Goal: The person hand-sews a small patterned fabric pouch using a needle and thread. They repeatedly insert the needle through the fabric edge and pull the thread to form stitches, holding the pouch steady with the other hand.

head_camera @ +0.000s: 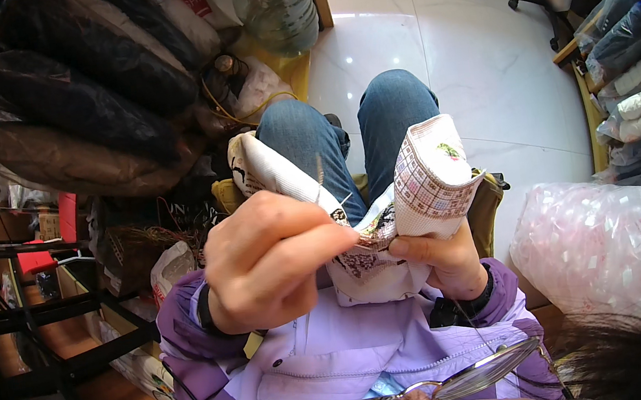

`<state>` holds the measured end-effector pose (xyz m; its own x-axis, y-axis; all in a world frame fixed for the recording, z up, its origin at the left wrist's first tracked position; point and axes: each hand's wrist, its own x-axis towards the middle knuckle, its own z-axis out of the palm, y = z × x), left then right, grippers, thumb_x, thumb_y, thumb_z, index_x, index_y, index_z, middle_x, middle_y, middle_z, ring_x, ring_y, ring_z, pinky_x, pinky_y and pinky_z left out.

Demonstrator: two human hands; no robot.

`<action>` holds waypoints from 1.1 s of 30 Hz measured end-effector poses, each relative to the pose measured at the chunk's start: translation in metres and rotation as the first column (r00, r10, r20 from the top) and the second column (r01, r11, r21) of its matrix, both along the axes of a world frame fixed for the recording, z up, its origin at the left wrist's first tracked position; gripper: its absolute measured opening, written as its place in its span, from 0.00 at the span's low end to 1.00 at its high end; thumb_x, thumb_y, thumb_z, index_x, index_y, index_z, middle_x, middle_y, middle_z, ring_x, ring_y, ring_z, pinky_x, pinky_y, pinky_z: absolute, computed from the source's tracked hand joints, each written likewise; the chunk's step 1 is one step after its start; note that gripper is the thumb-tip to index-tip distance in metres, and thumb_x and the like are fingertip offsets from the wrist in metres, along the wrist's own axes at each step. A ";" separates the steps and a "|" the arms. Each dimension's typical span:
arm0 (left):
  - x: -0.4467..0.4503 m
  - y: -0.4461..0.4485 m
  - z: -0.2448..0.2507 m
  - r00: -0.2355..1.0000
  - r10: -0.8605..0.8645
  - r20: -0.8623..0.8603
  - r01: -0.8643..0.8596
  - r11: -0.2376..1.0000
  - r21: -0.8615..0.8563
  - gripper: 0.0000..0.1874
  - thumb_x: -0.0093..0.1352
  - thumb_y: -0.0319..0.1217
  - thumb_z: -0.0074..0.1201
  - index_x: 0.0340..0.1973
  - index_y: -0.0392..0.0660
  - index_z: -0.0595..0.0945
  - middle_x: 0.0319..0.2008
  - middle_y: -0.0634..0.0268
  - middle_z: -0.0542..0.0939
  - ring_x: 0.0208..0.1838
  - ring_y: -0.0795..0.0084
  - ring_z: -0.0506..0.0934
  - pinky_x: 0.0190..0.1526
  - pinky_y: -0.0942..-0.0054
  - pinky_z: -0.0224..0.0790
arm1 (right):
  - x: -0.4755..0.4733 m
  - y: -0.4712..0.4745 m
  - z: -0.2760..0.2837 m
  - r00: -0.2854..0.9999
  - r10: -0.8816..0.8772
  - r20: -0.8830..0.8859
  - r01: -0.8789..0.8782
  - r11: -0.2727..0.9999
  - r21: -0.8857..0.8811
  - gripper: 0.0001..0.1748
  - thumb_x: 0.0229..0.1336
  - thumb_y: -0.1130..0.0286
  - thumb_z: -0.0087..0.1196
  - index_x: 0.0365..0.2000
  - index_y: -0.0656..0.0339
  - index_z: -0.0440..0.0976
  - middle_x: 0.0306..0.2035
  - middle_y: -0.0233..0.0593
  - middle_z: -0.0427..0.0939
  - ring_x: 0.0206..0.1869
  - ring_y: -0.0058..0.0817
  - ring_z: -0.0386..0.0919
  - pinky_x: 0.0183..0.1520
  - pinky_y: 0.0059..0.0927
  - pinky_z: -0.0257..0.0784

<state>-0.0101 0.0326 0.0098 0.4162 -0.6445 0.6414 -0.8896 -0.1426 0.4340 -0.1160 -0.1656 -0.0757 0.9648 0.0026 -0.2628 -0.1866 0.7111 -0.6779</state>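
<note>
A white cross-stitch cloth [382,279], partly stitched in dark, brown and green thread and rolled at both ends, lies bunched above my lap. My right hand [442,254] grips its right part, thumb on top, below a roll with a grid-like printed or stitched border. Over the cloth's left side is my left hand [279,258], fingers curled and fingertips against the stitched middle; what they may pinch is hidden. A thin pale needle-like piece [346,199] sticks up just beyond these fingers, and a blurred thread-like strand [320,169] shows above the left roll.
My knees in jeans [395,102] are beyond the cloth. Dark plastic-wrapped bundles [85,108] and a black metal rack [43,314] stand at left. A big clear plastic bag [595,245] sits at right, near shelves of wrapped goods [636,110]. An office chair [550,2] stands farther off.
</note>
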 end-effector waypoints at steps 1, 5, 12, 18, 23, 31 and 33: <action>0.000 -0.002 0.001 0.996 0.013 0.092 -0.020 0.997 0.072 0.16 0.53 0.18 0.62 0.37 0.46 0.85 0.31 0.65 0.78 0.29 0.70 0.76 0.29 0.75 0.68 | 0.000 0.001 0.000 1.000 -0.003 -0.003 0.003 1.000 0.001 0.30 0.47 0.85 0.68 0.52 0.66 0.73 0.45 0.38 0.81 0.45 0.26 0.80 0.51 0.29 0.77; -0.001 -0.009 -0.004 0.988 -0.013 0.153 -0.006 0.992 0.128 0.20 0.45 0.19 0.60 0.34 0.48 0.87 0.30 0.69 0.73 0.29 0.69 0.73 0.27 0.74 0.67 | 0.000 0.002 -0.002 1.000 -0.003 0.015 0.002 0.999 0.041 0.30 0.47 0.86 0.68 0.53 0.66 0.72 0.46 0.39 0.81 0.46 0.27 0.81 0.52 0.30 0.77; 0.000 -0.014 -0.007 0.986 0.017 0.167 -0.039 0.991 0.128 0.18 0.43 0.21 0.58 0.31 0.46 0.87 0.27 0.69 0.73 0.29 0.69 0.72 0.26 0.75 0.66 | 0.000 0.002 -0.005 0.999 0.000 0.045 -0.001 1.000 0.018 0.30 0.47 0.85 0.69 0.53 0.66 0.72 0.46 0.39 0.81 0.47 0.27 0.80 0.53 0.30 0.76; -0.001 -0.014 -0.008 0.983 0.018 0.184 -0.044 0.990 0.135 0.18 0.43 0.22 0.58 0.30 0.46 0.87 0.27 0.69 0.73 0.29 0.69 0.72 0.26 0.75 0.66 | 0.000 0.002 -0.006 0.999 -0.011 0.048 0.010 1.000 0.022 0.31 0.47 0.85 0.69 0.53 0.66 0.72 0.47 0.38 0.81 0.48 0.26 0.80 0.54 0.30 0.76; -0.003 -0.014 -0.008 0.975 0.014 0.222 -0.050 0.986 0.161 0.19 0.41 0.24 0.57 0.31 0.46 0.86 0.29 0.69 0.73 0.29 0.69 0.72 0.26 0.75 0.67 | 0.000 0.002 -0.007 0.999 -0.007 0.041 0.006 0.999 0.036 0.31 0.47 0.85 0.69 0.54 0.65 0.72 0.47 0.37 0.81 0.48 0.26 0.80 0.55 0.30 0.76; 0.000 -0.018 -0.005 0.971 -0.034 0.238 -0.007 0.986 0.169 0.19 0.42 0.24 0.56 0.32 0.43 0.86 0.30 0.67 0.74 0.29 0.68 0.73 0.28 0.73 0.69 | -0.001 0.003 -0.008 0.999 -0.017 0.037 0.015 0.999 0.036 0.36 0.46 0.86 0.69 0.57 0.65 0.69 0.49 0.37 0.79 0.51 0.26 0.79 0.56 0.30 0.75; 0.005 -0.020 -0.006 0.982 -0.051 0.183 0.022 0.987 0.157 0.18 0.44 0.23 0.56 0.32 0.42 0.86 0.30 0.66 0.74 0.29 0.67 0.74 0.28 0.73 0.69 | -0.002 0.003 -0.007 1.000 -0.019 0.005 0.019 0.998 0.056 0.36 0.46 0.85 0.69 0.57 0.64 0.69 0.50 0.37 0.78 0.51 0.26 0.78 0.56 0.31 0.75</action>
